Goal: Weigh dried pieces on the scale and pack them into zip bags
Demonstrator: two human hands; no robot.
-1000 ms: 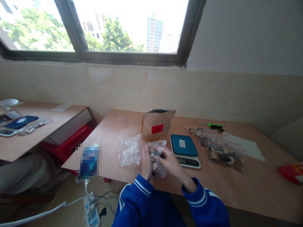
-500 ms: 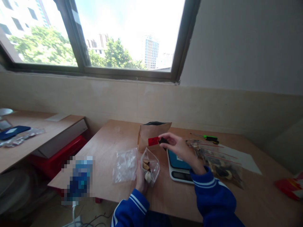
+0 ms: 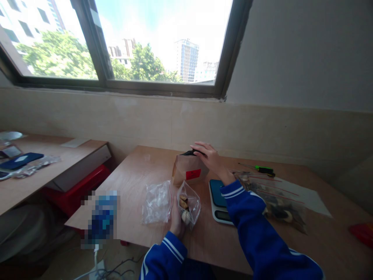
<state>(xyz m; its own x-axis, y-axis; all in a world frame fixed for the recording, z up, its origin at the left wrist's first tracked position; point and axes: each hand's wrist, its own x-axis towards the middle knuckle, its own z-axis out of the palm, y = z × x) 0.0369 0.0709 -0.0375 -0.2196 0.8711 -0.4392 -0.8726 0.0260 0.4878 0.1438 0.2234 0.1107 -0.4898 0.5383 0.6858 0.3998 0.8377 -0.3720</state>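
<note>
My left hand (image 3: 176, 219) grips a small clear zip bag (image 3: 190, 202) with several brown and pale pieces in it, holding it upright near the table's front edge. My right hand (image 3: 209, 157) reaches over the open top of a brown paper pouch (image 3: 189, 170) with a red label, its fingers curled down at the dark opening. Whether the fingers hold anything is hidden. A pile of empty clear bags (image 3: 157, 201) lies just left of the held bag.
A blue-topped scale (image 3: 219, 200) sits right of the pouch, partly under my sleeve. Filled zip bags (image 3: 276, 202) and a green screwdriver (image 3: 262, 169) lie further right on the wooden table (image 3: 140, 167). A second desk (image 3: 43, 171) stands to the left, a red packet (image 3: 363, 231) at far right.
My right hand left the small bag with a dark piece pinched in its fingers and moved back to the top of the paper pouch. My left hand kept hold of the small bag.
</note>
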